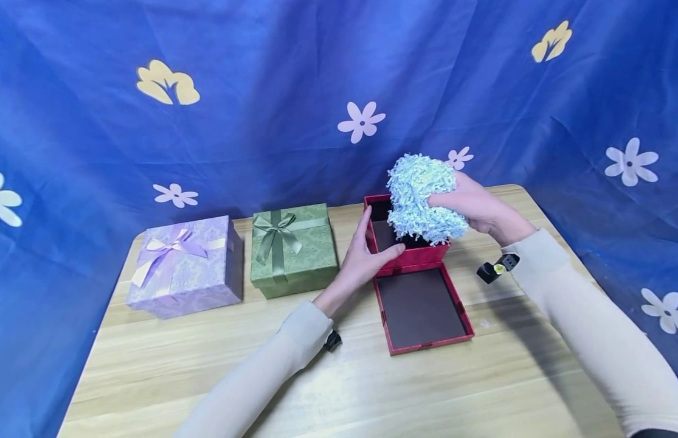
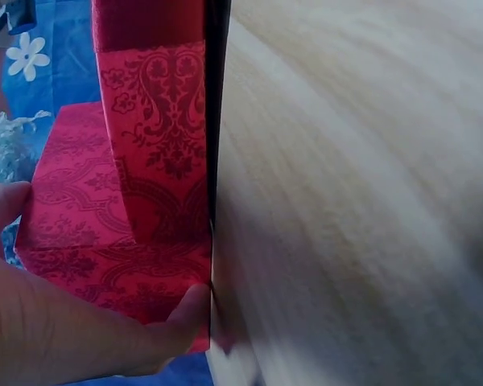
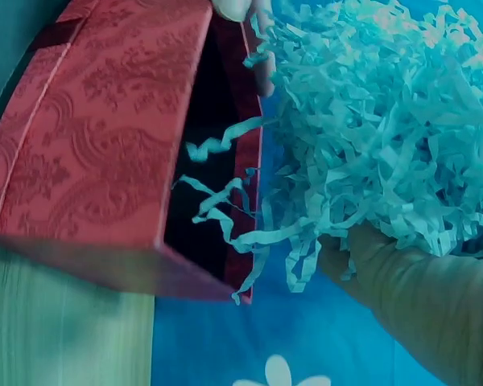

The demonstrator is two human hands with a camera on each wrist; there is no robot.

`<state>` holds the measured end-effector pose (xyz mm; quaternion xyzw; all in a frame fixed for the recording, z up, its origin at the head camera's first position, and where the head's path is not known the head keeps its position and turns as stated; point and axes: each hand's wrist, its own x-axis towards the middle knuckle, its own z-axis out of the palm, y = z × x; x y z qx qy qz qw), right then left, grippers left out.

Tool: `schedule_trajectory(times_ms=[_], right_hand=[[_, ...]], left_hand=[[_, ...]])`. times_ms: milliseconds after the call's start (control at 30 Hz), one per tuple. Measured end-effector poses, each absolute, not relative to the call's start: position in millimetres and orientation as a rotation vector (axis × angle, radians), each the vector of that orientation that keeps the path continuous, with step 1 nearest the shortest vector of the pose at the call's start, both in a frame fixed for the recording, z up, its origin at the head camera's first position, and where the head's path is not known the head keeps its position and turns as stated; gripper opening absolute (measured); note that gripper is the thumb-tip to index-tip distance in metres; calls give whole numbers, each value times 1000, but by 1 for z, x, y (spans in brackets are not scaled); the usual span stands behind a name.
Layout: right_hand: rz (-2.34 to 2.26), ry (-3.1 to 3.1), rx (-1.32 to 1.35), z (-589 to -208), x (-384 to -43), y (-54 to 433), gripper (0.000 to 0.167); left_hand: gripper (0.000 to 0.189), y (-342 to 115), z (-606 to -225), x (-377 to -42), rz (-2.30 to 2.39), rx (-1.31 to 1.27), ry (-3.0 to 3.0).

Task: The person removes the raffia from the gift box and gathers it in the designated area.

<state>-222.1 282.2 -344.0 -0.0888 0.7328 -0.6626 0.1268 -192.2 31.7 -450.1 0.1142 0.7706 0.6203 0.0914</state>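
My right hand (image 1: 472, 204) grips a big clump of pale blue shredded paper (image 1: 421, 194) above the red gift box (image 1: 421, 258). In the right wrist view, loose strands of the shredded paper (image 3: 370, 137) hang over the box's open mouth. My left hand (image 1: 366, 252) holds the box at its left side, with the thumb at the near rim and a finger along the left wall. The left wrist view shows the red patterned side (image 2: 72, 177) of the box between thumb and finger. Its dark inside is partly hidden by the paper.
The box's red-edged lid (image 1: 423, 307) lies dark inside up on the wooden table (image 1: 360, 389), just in front of the box. To the left sit a green gift box (image 1: 311, 255) and a lilac gift box (image 1: 202, 274), both closed with bows. A blue flowered cloth (image 1: 295, 109) hangs behind.
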Motion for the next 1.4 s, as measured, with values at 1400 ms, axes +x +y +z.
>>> schedule_trajectory(times_ms=[1400], right_hand=[[-2606,1940,544,-421,-256,378,57]], left_hand=[[125,38,-455,-198,1708,301,2425]])
